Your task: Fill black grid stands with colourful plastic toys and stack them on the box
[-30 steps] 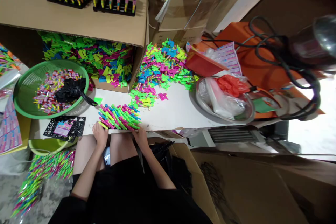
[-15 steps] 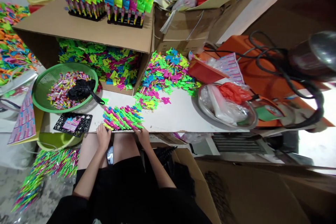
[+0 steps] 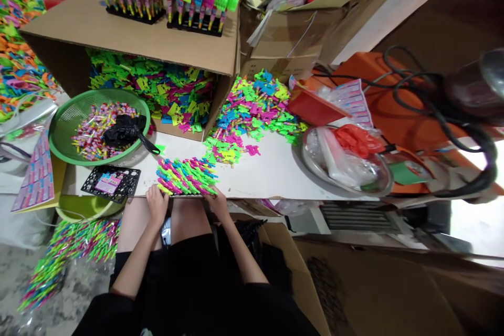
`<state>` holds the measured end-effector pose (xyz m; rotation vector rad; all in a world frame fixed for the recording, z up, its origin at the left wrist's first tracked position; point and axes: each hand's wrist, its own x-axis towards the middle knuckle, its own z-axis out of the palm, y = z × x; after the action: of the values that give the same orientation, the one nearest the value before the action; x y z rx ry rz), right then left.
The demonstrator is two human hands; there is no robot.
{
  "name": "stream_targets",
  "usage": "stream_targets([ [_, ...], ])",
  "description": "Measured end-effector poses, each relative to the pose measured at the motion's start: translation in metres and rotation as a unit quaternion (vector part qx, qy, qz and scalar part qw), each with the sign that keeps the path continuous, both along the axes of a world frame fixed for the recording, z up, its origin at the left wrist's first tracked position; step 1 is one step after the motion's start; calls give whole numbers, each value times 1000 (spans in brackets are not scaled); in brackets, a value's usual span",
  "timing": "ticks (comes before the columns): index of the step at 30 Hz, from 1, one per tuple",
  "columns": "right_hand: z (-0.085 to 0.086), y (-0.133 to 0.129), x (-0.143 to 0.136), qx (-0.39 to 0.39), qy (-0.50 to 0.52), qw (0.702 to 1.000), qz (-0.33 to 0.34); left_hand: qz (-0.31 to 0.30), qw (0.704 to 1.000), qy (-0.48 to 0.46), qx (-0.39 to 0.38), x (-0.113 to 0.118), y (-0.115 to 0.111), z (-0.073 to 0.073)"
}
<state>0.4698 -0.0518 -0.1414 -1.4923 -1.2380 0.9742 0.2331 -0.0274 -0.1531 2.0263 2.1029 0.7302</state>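
A block of slanted, tightly packed pink, green, yellow and blue plastic pieces [image 3: 187,176] lies at the white table's front edge. My left hand [image 3: 157,203] is closed at its front left corner, and my right hand [image 3: 216,203] is closed at the front right corner. Both hands' fingertips are partly hidden by the edge and the pieces. Left of the block rests a black perforated tray [image 3: 129,181] with a pink card [image 3: 108,182] on it. Behind that, a green basket [image 3: 59,136] holds small wrapped pieces and a black plastic bag [image 3: 124,131].
Loose coloured pieces [image 3: 255,105] are heaped behind the block, beside an open cardboard box [image 3: 129,37] full of similar ones. Two filled black racks [image 3: 195,26] stand on top. A metal bowl [image 3: 386,181] with plastic bags sits at the right, near orange equipment [image 3: 386,94].
The view has shifted slightly, so most things on the table appear a little further right. Both hands stay at the block's front corners.
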Motion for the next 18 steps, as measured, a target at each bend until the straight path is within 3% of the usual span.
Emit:
stream_targets([
  [11,-3,1,9,12,69,997,14,-2,1000,3,-10,0,-2,0],
  [18,10,21,18,26,-71,996,37,5,1000,2,-9,-1,0,-4],
])
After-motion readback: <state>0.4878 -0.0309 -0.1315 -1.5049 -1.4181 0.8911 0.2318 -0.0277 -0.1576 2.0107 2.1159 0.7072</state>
